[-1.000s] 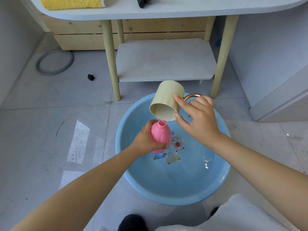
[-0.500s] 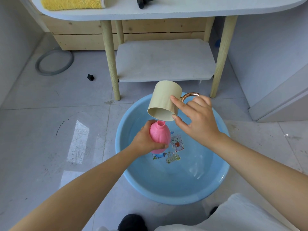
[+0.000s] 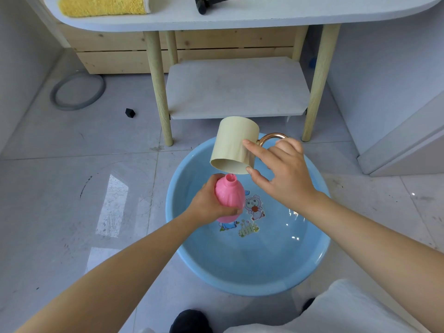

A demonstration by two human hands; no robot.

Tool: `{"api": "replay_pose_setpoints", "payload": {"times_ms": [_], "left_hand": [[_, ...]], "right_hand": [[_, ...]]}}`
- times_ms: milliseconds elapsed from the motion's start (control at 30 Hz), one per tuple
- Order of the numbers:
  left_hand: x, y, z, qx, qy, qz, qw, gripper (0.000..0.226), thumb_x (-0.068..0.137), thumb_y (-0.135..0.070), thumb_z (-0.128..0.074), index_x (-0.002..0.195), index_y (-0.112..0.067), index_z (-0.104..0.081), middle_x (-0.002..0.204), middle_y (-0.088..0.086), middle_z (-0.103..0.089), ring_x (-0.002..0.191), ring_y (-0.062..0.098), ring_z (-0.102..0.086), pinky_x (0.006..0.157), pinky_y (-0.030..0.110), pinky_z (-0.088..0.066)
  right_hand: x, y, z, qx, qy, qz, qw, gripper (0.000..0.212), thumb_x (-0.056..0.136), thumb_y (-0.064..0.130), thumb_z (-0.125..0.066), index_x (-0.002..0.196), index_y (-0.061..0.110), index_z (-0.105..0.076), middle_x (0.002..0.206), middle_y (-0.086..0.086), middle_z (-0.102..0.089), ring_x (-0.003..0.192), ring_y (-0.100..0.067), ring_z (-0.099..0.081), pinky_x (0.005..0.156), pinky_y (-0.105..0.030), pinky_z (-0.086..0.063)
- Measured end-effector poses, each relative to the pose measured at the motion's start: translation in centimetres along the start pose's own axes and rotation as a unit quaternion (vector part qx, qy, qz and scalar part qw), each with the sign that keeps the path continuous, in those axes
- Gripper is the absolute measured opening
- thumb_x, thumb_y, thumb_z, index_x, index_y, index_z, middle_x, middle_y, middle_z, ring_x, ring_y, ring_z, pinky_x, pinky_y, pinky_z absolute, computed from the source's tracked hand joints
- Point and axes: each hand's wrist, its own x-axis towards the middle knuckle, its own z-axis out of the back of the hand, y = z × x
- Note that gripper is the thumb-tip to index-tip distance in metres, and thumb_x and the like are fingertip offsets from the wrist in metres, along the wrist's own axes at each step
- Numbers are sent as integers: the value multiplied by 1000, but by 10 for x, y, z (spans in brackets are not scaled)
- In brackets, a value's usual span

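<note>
My left hand [image 3: 206, 200] grips a pink plastic bottle [image 3: 229, 197] with an open neck, held above a blue basin [image 3: 310, 267] that has cartoon stickers on its bottom and some water. My right hand [image 3: 283, 174] holds a beige mug [image 3: 234, 145] by its copper handle [image 3: 270, 138], with forefinger and thumb against the mug's side. The mug is tipped mouth-down, its rim just above the bottle's neck.
A white table [image 3: 240, 18] on wooden legs stands behind the basin, with a lower shelf [image 3: 236, 88]. On top lie a yellow towel [image 3: 103, 4] and a black object [image 3: 209, 2]. A grey ring [image 3: 78, 92] and a small black cube [image 3: 130, 112] lie on the tiled floor.
The mug has tipped further, mouth more downward, and lifted slightly off the bottle's neck, which now shows open. The left hand and bottle stayed put.
</note>
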Motion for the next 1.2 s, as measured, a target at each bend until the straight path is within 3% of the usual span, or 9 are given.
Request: {"api": "replay_pose_setpoints", "payload": {"times_ms": [167,300,367,500,700,867,933,1033,1200], "left_hand": [[-1,0,0,-16,-8,7,1000,88,60,-28,-88,128,-38,-34,118,-6,-50,101,19,-54,70,24,-48],[-1,1,1,-32,-12,10,999,103,51,-35,-89,134,-44,-29,127,-4,-45,108,22,-52,85,38,-53],[0,2,2,-36,-18,14,999,97,52,-36,-90,131,-42,-34,127,-4,-43,111,21,-49,87,41,-52],[2,5,4,-49,-14,33,998,87,53,-34,-89,123,-41,-38,124,-2,-45,109,22,-51,87,44,-52],[1,6,7,-68,-29,41,996,82,65,-21,-85,128,-37,-35,117,-5,-52,104,23,-54,80,36,-52],[0,4,5,-68,-36,36,996,84,64,-21,-85,127,-40,-33,120,-7,-48,105,22,-53,79,34,-52],[-1,2,4,-75,-39,35,996,85,64,-20,-85,126,-42,-31,121,-7,-46,104,22,-52,78,33,-51],[-2,1,3,-75,-48,37,995,93,63,-22,-87,133,-39,-28,121,-6,-45,102,21,-52,76,30,-49],[-3,0,3,-76,-52,39,995,102,59,-25,-90,137,-36,-26,126,-6,-42,105,20,-50,81,31,-48]], "right_hand": [[0,1,-3,102,1,-189,977,48,80,38,-59,122,16,-61,59,7,-44,69,-10,-42,79,-22,-28],[-7,-9,-11,102,40,-292,950,48,79,37,-64,123,17,-60,56,13,-41,70,-14,-45,82,-30,-31],[-15,-18,-16,76,72,-313,944,47,81,33,-68,124,17,-59,60,12,-45,76,-21,-52,84,-32,-30],[-35,-33,-24,-27,157,-295,942,48,83,29,-67,127,16,-57,78,-4,-66,87,-30,-56,87,-33,-29],[-53,-44,-35,-149,214,-171,950,53,57,15,-84,107,6,-69,55,-3,-60,63,-28,-60,78,-30,-28],[-65,-48,-48,-164,271,-101,943,61,46,20,-90,102,8,-71,55,-4,-62,63,-26,-62,79,-29,-30],[-66,-44,-49,-154,297,-93,938,60,51,23,-89,106,10,-70,59,-3,-64,67,-25,-62,78,-28,-28],[-65,-37,-45,-110,337,-133,926,51,83,30,-66,131,17,-53,84,-3,-69,94,-25,-57,87,-26,-22],[-53,-33,-38,-17,289,-308,906,44,87,37,-61,129,26,-53,92,-1,-70,96,-23,-59,91,-31,-31]]}}
